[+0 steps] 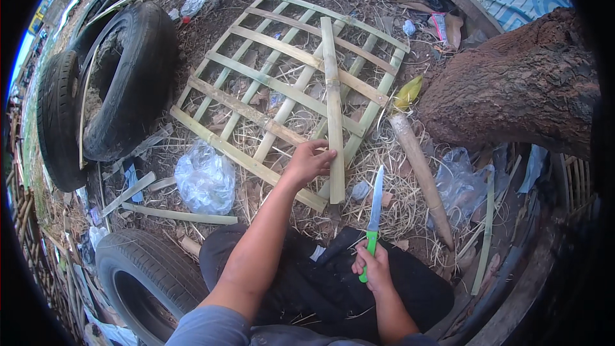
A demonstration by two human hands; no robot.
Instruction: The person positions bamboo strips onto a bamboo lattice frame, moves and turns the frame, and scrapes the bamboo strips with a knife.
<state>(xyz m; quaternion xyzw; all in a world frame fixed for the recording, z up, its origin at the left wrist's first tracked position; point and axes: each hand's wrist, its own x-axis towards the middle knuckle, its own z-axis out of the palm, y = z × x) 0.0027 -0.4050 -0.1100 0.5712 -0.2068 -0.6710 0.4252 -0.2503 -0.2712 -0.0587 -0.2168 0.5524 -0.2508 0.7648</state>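
A woven bamboo lattice (250, 80) of crossed flat strips lies on the ground before me. Across its right side rests a loose bamboo slat (333, 102), slanting from the far edge toward me. My left hand (312, 163) has its fingers closed at the left edge of this slat, near its lower end. In my right hand (375, 266), over my lap, is a knife (377, 198) with a green handle. Its blade points up and away from me, to the right of the slat's near end and apart from it.
Old tires (131, 83) stand at the left, with another tire (154, 275) near my left leg. A thick tree trunk (512, 83) leans in from the right beside a round wooden stick (423, 179). Plastic bags (205, 179) and bamboo shavings (397, 211) litter the soil.
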